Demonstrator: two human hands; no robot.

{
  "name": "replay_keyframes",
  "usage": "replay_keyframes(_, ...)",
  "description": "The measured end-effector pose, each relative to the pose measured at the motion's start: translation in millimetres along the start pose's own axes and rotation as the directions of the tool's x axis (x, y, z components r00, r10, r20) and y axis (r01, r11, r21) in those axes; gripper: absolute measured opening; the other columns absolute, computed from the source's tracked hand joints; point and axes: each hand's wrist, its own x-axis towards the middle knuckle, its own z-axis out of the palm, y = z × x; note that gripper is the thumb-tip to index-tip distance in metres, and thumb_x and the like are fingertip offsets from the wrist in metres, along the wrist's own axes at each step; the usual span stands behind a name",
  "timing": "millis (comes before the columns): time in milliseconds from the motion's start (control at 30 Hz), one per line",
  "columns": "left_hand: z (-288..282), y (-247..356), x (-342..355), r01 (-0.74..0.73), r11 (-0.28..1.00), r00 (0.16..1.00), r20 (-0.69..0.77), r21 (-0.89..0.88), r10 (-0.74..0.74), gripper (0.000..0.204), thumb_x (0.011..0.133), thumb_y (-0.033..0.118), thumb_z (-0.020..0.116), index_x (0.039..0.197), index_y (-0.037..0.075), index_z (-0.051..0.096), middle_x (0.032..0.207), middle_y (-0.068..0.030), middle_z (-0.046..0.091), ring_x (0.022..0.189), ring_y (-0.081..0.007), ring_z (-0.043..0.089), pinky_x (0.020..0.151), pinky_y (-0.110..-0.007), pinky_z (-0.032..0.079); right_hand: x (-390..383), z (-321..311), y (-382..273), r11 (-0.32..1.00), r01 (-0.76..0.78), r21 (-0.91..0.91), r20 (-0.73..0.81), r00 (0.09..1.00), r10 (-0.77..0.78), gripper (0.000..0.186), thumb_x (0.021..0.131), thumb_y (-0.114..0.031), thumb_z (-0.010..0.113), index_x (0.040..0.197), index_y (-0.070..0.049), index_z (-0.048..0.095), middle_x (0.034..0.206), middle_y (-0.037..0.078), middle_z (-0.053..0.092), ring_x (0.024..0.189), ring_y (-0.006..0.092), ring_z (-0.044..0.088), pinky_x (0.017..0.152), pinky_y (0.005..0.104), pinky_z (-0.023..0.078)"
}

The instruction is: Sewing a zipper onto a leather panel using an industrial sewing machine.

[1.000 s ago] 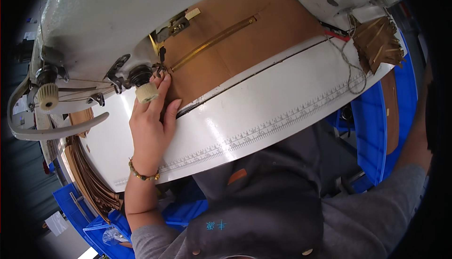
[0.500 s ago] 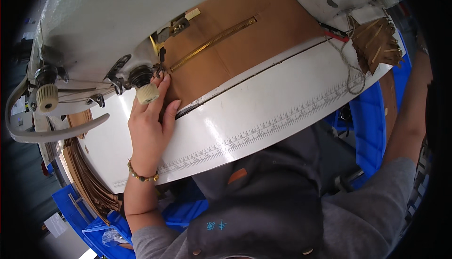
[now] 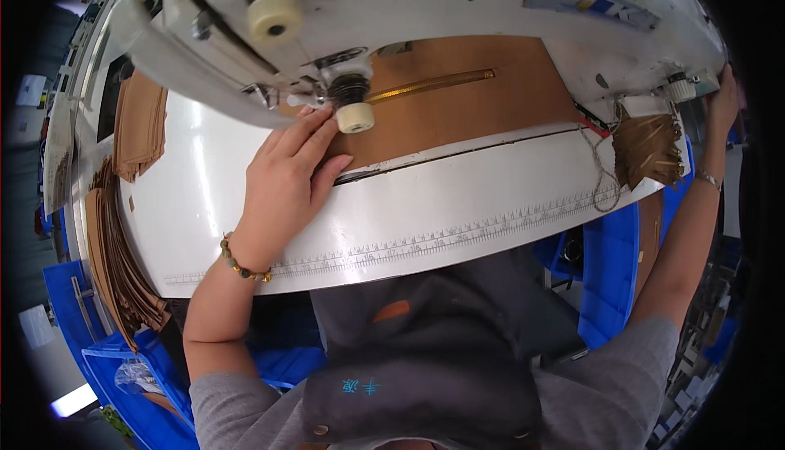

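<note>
A brown leather-like panel (image 3: 523, 94) with a brass zipper (image 3: 433, 87) set in it lies under the arm of a white sewing machine (image 3: 458, 8). My left hand (image 3: 286, 173) is open, its fingers stretched over the panel's left end beside the cream tension knob (image 3: 356, 117); the fingertips are partly hidden by the machine head. The needle area is hidden too. At the machine's far right end is my right hand (image 3: 723, 100), touching the end of the housing. Its fingers are mostly out of sight behind the machine.
Stacked brown panels (image 3: 137, 127) lie at the table's left, and more brown pieces (image 3: 114, 254) hang over its left edge. A ruler strip (image 3: 425, 241) runs along the front. Brown scraps (image 3: 646, 149) and a looped cord (image 3: 601, 176) sit right. Blue bins (image 3: 609, 278) stand below.
The view has shifted, showing more of the machine and the table's left side. My right hand has come into view at the machine's right end. My left hand stays on the panel.
</note>
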Motion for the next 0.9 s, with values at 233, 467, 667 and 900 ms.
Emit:
replay_keyframes(233, 9.0, -8.1, -5.0, -0.067, 0.998, 0.993, -0.100, 0.002, 0.067, 0.036, 0.092, 0.024, 0.078, 0.121, 0.003, 0.074, 0.129, -0.0100, 0.071, 0.124, -0.0296, 0.066, 0.102, -0.039, 0.056, -135.1, -12.0, -145.6, 0.894, 0.448, -0.007, -0.221, 0.871, -0.439, 0.038, 0.111, -0.028, 0.051, 0.121, 0.003, 0.071, 0.118, 0.012, 0.074, 0.094, 0.0190, 0.069, 0.082, 0.0315, 0.055)
replay_keyframes(467, 11.7, -9.9, -9.4, -0.041, 0.995, 0.995, -0.099, -0.093, 0.032, 0.039, 0.091, 0.020, 0.078, 0.127, 0.003, 0.072, 0.134, -0.0108, 0.070, 0.126, -0.0308, 0.066, 0.100, -0.038, 0.057, -340.3, 86.4, -305.1, 0.501, 0.650, 0.572, 0.471, 0.240, -0.849, 0.016, 0.087, -0.019, 0.079, 0.093, -0.007, 0.071, 0.106, 0.008, 0.070, 0.093, 0.0309, 0.068, 0.080, 0.0419, 0.056)
replay_keyframes(667, 10.1, -5.4, -8.1, 0.013, 0.990, 0.998, -0.066, -0.143, -0.022, 0.042, 0.092, 0.021, 0.077, 0.130, 0.004, 0.071, 0.133, -0.0102, 0.070, 0.119, -0.0301, 0.068, 0.098, -0.038, 0.057, -371.8, 124.6, -353.3, 0.529, 0.573, 0.626, 0.536, 0.176, -0.825, 0.025, 0.086, -0.027, 0.080, 0.091, -0.004, 0.070, 0.102, 0.010, 0.065, 0.099, 0.0300, 0.063, 0.086, 0.0414, 0.053)
replay_keyframes(900, 6.9, -4.4, -6.6, -0.046, 0.997, 0.998, -0.054, -0.063, 0.043, 0.044, 0.092, 0.023, 0.076, 0.131, 0.003, 0.070, 0.130, -0.0110, 0.069, 0.121, -0.0305, 0.065, 0.100, -0.038, 0.055, -379.4, 132.5, -342.2, 0.498, 0.605, 0.622, 0.511, 0.168, -0.843, 0.032, 0.083, -0.033, 0.082, 0.088, -0.003, 0.072, 0.094, 0.012, 0.063, 0.096, 0.0300, 0.061, 0.085, 0.0405, 0.052)
